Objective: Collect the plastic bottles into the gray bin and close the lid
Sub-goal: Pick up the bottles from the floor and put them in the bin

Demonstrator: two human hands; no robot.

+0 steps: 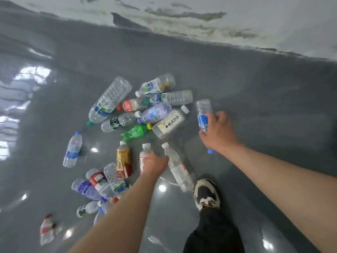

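On the glossy gray floor (237, 88), a scatter of empty plastic bottles lies on its side, from a clear blue-capped water bottle (72, 149) apart at the left to the main heap in the middle. The person's left hand (155, 164) is clenched around the body of a clear white-capped bottle with a red label (144, 152) near the pile's front edge. Further right, the right hand (218, 132) grasps a clear bottle with a blue label (203, 114) at mid-body. The gray bin is not in view. Such bottles look light, thin-walled and slick, likely to dent; the ribbed or labelled midsection seems the surest hold.
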